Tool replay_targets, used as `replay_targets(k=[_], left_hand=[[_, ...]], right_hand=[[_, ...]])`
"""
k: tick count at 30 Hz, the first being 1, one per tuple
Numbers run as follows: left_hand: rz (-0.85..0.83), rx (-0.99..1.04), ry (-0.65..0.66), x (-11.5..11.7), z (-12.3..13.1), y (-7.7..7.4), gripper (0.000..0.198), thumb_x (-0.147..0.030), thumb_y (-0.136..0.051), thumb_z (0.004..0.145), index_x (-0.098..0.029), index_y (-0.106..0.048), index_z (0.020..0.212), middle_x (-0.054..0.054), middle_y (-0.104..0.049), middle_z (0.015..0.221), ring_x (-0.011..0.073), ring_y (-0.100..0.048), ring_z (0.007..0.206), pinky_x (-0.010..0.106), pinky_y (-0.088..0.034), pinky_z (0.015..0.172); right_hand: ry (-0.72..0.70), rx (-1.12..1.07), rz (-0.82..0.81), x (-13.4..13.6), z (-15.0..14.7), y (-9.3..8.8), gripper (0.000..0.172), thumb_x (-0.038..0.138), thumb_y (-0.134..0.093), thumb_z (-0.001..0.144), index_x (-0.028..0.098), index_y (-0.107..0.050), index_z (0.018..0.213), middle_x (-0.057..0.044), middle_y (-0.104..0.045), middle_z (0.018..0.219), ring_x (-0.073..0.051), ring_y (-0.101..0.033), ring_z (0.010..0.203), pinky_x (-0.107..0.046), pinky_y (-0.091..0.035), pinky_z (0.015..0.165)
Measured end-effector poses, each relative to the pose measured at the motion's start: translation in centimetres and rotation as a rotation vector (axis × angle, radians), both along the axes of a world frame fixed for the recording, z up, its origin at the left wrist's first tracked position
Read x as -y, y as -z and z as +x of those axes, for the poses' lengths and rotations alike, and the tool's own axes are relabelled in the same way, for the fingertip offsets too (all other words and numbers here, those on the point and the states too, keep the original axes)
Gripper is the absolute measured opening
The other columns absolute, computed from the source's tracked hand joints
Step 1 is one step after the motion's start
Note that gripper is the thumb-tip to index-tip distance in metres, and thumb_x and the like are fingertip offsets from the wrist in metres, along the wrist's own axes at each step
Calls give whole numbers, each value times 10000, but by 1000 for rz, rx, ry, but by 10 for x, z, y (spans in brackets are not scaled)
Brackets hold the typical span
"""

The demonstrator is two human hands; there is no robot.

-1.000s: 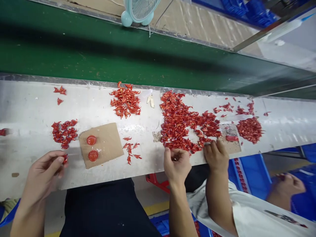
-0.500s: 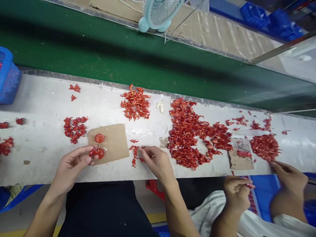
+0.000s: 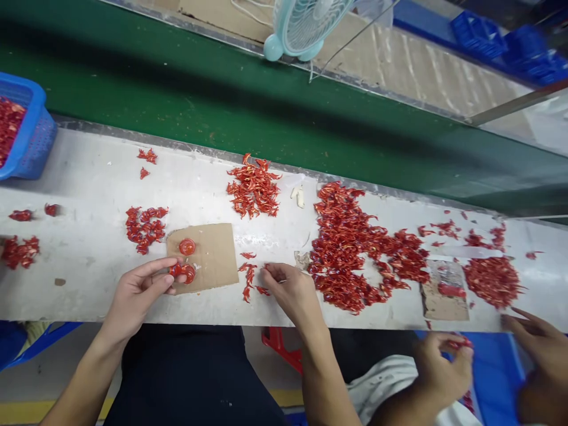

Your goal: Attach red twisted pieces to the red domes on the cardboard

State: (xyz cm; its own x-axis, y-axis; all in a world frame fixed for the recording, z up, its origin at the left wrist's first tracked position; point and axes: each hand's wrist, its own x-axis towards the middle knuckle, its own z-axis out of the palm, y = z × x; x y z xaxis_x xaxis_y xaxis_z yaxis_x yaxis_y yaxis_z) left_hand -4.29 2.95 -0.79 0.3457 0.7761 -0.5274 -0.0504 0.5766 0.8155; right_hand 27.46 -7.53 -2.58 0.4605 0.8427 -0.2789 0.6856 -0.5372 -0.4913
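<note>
My left hand (image 3: pixel 137 293) is closed in a pinch on a small glossy red plastic piece (image 3: pixel 176 270), at the left edge of a cardboard sheet (image 3: pixel 217 254). This piece meets a round red part (image 3: pixel 190 273) on the cardboard; whether they are joined I cannot tell. Another round red cap (image 3: pixel 187 247) lies just above. To the right of the cardboard, my right hand (image 3: pixel 295 293) has thumb and fingers pressed together. A bit of red shows at its fingertips, mostly hidden. Beside them lie several loose pointed red pieces (image 3: pixel 248 278).
A large heap of red pieces (image 3: pixel 341 242) covers the table to the right. Smaller piles lie behind (image 3: pixel 254 188) and left (image 3: pixel 144 229). At far left stands a blue basket (image 3: pixel 38 142). A co-worker's hands (image 3: pixel 446 367) work at right. A fan (image 3: pixel 306 26) stands above the green board.
The view has shifted slightly, so things sit farther right. My right hand has drawn a little away from the loose pieces. My left hand keeps its pinch beside the cardboard.
</note>
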Motion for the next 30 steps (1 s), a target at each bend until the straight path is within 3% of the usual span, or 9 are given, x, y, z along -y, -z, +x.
replay_targets(k=[3, 6, 10, 12, 15, 20, 30], left_hand=[[-2, 32, -27, 2, 0, -1, 308, -306, -803, 835, -236, -781, 1134, 108, -742, 1265, 228, -773, 953, 223, -619, 684], [-4, 49, -46, 3, -1, -1, 307, -303, -805, 835, -237, -782, 1134, 100, -772, 1182, 221, -776, 937, 219, -616, 679], [-6, 75, -82, 5, -2, 2, 298, -286, -823, 818, -219, -790, 1106, 78, -806, 967, 210, -777, 882, 234, -618, 702], [8, 91, -96, 6, -2, 3, 284, -279, -827, 815, -213, -791, 1089, 70, -803, 898, 204, -775, 857, 238, -616, 704], [32, 87, -115, 8, -4, 2, 284, -269, -831, 809, -212, -789, 1084, 72, -804, 919, 201, -773, 860, 240, -614, 710], [43, 94, -152, 10, -12, 0, 285, -266, -831, 806, -216, -791, 1084, 83, -800, 1059, 200, -777, 886, 250, -619, 756], [7, 93, -176, 12, -12, 7, 301, -289, -836, 799, -216, -792, 1088, 76, -799, 1056, 185, -764, 855, 261, -622, 751]], right_hand=[[51, 44, -16, -5, 2, -5, 212, 374, -622, 815, 214, -710, 706, -31, -702, 666, -209, -634, 621, -317, -438, 643], [114, -25, 135, -15, -3, -12, 190, 383, -657, 788, 210, -721, 740, -34, -688, 685, -205, -621, 636, -320, -454, 645], [170, -498, 293, -41, -34, -21, 219, 424, -702, 799, 205, -688, 787, 5, -622, 615, -148, -540, 515, -284, -447, 534], [130, -749, 260, -58, -58, -23, 231, 425, -720, 790, 200, -671, 785, 1, -638, 613, -135, -537, 491, -269, -446, 501], [74, -926, 187, -82, -88, -20, 226, 404, -735, 770, 189, -666, 774, 3, -634, 582, -122, -530, 485, -248, -440, 487], [44, -903, 146, -101, -107, -12, 240, 398, -751, 755, 171, -675, 774, 16, -612, 594, -95, -482, 490, -223, -401, 468], [32, -871, 145, -101, -118, -4, 244, 411, -753, 776, 177, -684, 770, 5, -634, 615, -96, -488, 482, -219, -404, 446]])
